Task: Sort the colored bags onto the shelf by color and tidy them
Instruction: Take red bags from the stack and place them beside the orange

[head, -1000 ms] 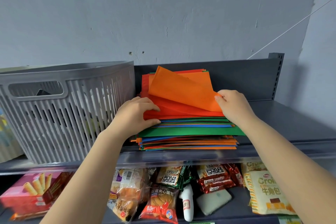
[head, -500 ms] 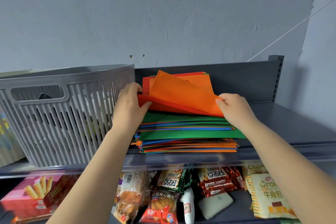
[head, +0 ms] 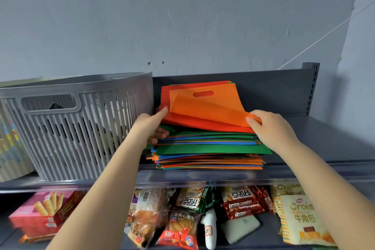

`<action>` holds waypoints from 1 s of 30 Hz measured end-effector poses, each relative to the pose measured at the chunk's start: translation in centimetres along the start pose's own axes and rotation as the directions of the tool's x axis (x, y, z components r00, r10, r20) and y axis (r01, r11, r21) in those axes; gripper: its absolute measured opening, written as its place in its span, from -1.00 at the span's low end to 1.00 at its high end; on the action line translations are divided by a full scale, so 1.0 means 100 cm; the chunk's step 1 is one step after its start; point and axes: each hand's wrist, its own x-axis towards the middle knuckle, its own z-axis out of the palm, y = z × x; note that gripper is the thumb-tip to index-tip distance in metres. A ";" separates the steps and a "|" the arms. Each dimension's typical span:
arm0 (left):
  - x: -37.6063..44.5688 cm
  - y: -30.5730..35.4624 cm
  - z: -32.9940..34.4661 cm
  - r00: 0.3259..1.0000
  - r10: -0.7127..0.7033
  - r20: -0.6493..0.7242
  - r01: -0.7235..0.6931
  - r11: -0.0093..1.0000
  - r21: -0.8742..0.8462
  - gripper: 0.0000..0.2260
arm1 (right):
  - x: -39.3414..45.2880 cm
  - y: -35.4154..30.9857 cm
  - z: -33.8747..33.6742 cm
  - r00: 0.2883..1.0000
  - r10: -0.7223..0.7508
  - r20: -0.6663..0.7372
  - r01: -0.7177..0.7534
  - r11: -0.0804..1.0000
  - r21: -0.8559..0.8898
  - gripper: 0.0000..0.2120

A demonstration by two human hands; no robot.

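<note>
A stack of flat colored bags (head: 209, 148) lies on the grey top shelf (head: 328, 142), with green, blue and orange layers mixed. On top lie an orange bag (head: 211, 107) with a cut-out handle and a red bag (head: 182, 122) under it. My left hand (head: 154, 126) grips the left edge of the red and orange bags, fingers tucked beneath them, thumb on top. My right hand (head: 269, 128) pinches the orange bag's near right corner, which is folded up and back.
A grey slatted plastic basket (head: 81, 128) stands on the shelf right beside the stack, to its left. The shelf's back panel (head: 274, 91) rises behind the bags. Below, a lower shelf holds snack packets (head: 182, 225) and a pink box (head: 40, 217).
My left hand slid from the front of the red bags to their left edge and went under them. The top bags lifted slightly off the green layer; the orange bag's handle hole came into view.
</note>
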 end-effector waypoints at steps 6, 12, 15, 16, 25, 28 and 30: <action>-0.010 -0.010 0.001 0.987 0.148 -0.068 -0.144 0.988 0.054 -0.83 | -0.010 0.011 -0.006 0.988 0.080 0.131 -0.101 0.981 0.163 -0.43; -0.039 -0.026 0.006 0.873 0.466 -0.143 -0.462 0.885 0.064 -0.65 | -0.008 0.026 0.002 0.947 0.285 0.150 -0.317 0.908 0.275 -0.43; -0.047 -0.037 0.005 0.817 0.546 -0.185 -0.543 0.837 0.074 -0.63 | -0.004 0.036 0.002 0.904 0.380 0.194 -0.425 0.764 0.485 -0.50; -0.049 -0.041 0.004 0.810 0.553 -0.196 -0.559 0.829 0.027 -0.63 | -0.003 0.038 0.000 0.885 0.412 0.216 -0.456 0.679 0.575 -0.57; -0.069 -0.058 0.004 0.832 0.492 -0.258 -0.550 0.670 -0.498 -0.66 | -0.034 0.047 -0.019 0.928 0.372 0.031 -0.299 0.691 0.658 -0.88; -0.070 -0.061 0.006 0.841 0.470 -0.269 -0.530 0.614 -0.585 -0.66 | -0.058 0.052 -0.031 0.912 0.410 0.003 -0.238 0.525 0.817 -0.80; -0.072 -0.065 0.008 0.852 0.459 -0.252 -0.503 0.586 -0.636 -0.66 | -0.081 0.061 -0.039 0.907 0.416 0.066 -0.204 0.297 0.933 -0.79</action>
